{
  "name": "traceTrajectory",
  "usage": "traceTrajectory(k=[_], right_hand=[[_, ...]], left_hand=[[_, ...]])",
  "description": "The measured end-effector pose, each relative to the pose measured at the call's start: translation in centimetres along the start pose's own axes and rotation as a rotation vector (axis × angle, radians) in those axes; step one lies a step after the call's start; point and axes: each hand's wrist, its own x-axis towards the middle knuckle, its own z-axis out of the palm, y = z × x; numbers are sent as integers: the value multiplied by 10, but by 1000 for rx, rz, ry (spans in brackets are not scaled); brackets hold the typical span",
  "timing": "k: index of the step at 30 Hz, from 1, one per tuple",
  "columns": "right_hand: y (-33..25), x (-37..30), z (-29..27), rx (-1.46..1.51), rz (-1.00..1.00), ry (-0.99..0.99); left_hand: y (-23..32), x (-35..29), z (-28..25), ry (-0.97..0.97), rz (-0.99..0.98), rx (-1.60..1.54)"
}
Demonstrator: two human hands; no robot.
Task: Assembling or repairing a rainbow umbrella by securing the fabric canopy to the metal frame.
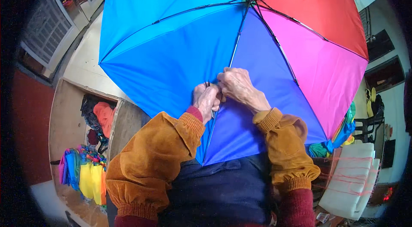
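Umbrella [180, 51] beneath left grip [205, 99], clasping pointed tool [207, 84], and right grip [240, 86], pinching rib [238, 38].

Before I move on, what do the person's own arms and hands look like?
The left hand and right hand are ungloved. Baggy mustard-brown sleeve covers, ribbed at both ends, go over dark red sleeves, which also show at the left wrist.

the right hand [238, 84] has room over the pink panel [319, 62], beyond 1 black rib [277, 46] in the way.
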Motion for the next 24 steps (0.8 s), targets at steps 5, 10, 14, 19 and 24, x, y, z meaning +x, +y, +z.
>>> traceTrajectory(k=[5,10,14,19,24], right_hand=[[1,-9,-7,262,373,260],[-4,-31,-14,499,490,164],[-6,-33,-8,450,447,71],[-4,-30,-2,404,497,17],[-6,-29,-6,481,500,34]], left_hand=[[-1,0,4,134,15,16],[-3,-3,8,198,-20,-57],[-5,-5,11,228,-29,-151],[-3,-2,10,175,-44,-194],[-2,6,8,137,-43,-152]])
